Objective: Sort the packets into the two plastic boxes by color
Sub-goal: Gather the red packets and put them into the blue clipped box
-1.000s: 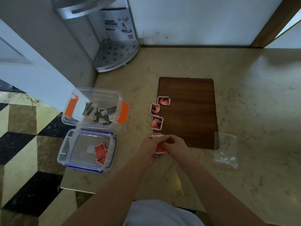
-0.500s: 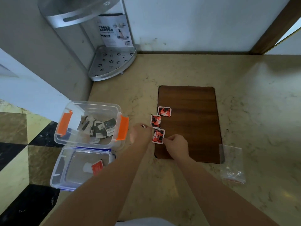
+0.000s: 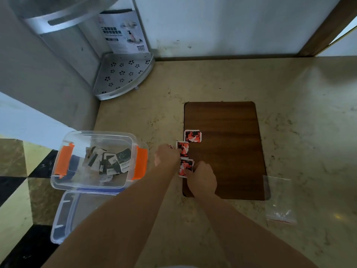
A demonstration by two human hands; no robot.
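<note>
From the head camera, three red packets lie in a column at the left edge of a wooden board on the marble surface. The right hand pinches the nearest packet with curled fingers. The left hand touches the middle packet; its fingers are hidden, so their state is unclear. The far packet lies beyond both hands. Left of the fingers stands the orange-latched box holding black-and-white packets, the blue-edged box just nearer.
</note>
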